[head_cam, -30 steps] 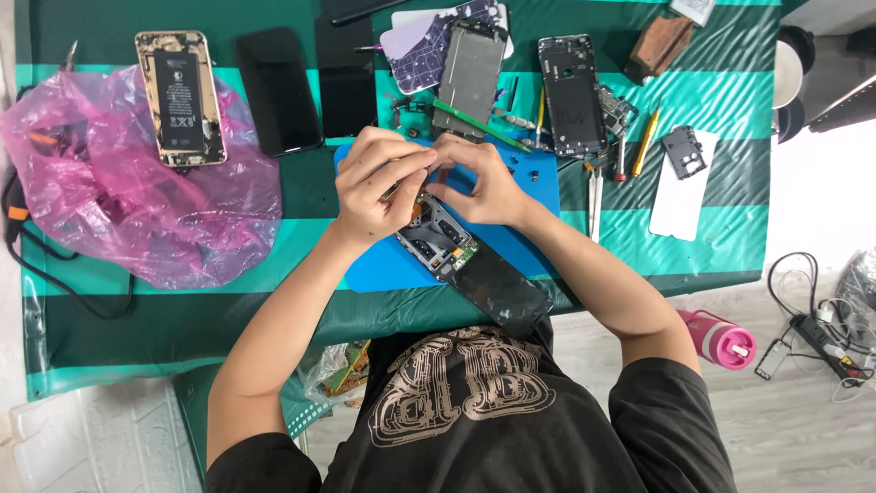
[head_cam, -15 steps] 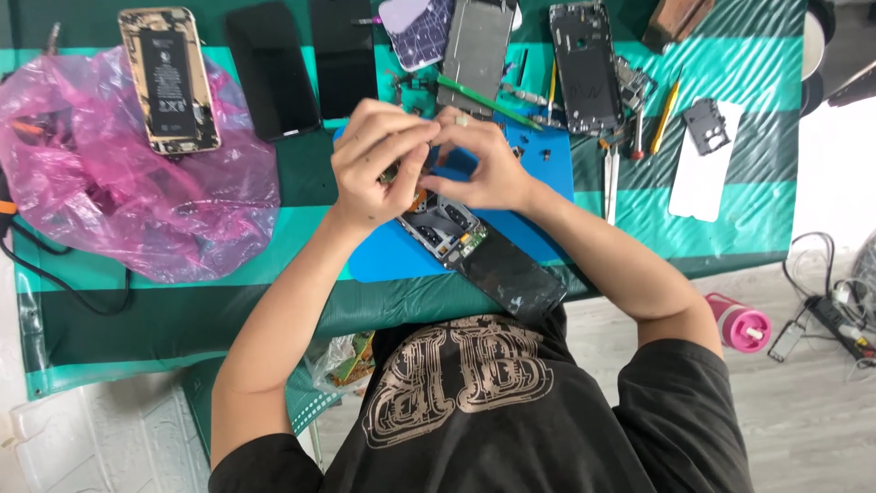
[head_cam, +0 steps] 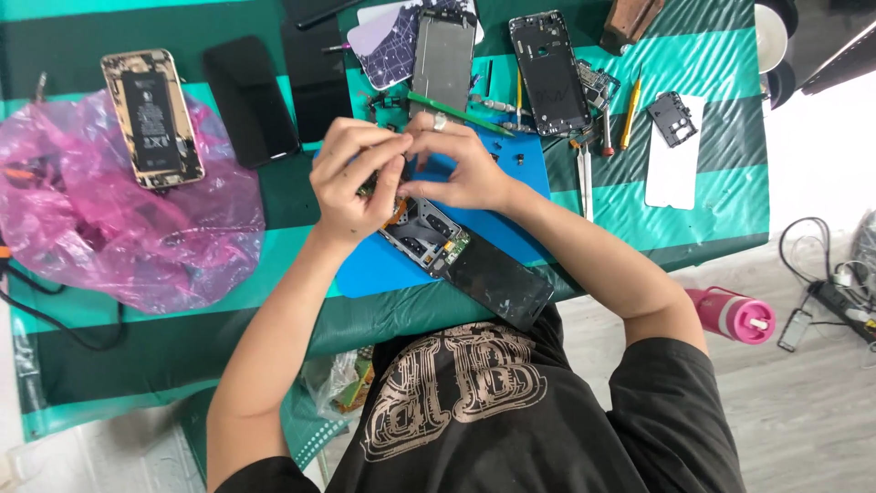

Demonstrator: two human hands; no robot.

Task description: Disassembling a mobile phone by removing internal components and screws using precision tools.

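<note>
My left hand (head_cam: 351, 178) and my right hand (head_cam: 461, 164) meet over a blue work mat (head_cam: 520, 183). Their fingertips pinch a small greenish circuit part (head_cam: 372, 185) between them. My right hand wears a ring. Just below the hands lies an opened dark phone (head_cam: 433, 236) with its insides exposed and its black screen end (head_cam: 497, 283) hanging over the table's near edge. Most of the pinched part is hidden by my fingers.
A crumpled pink plastic bag (head_cam: 119, 237) lies at left, with an opened phone showing its battery (head_cam: 151, 119) and a black phone (head_cam: 251, 100) nearby. Phone frames (head_cam: 550, 59), a green screwdriver (head_cam: 461, 111), tweezers (head_cam: 584, 178) and a white card (head_cam: 673, 169) lie beyond. A pink bottle (head_cam: 730, 315) lies on the floor.
Both hands have lifted a little off the opened phone and drawn closer together, fingers pinched on the small part. The opened phone stays on the mat.
</note>
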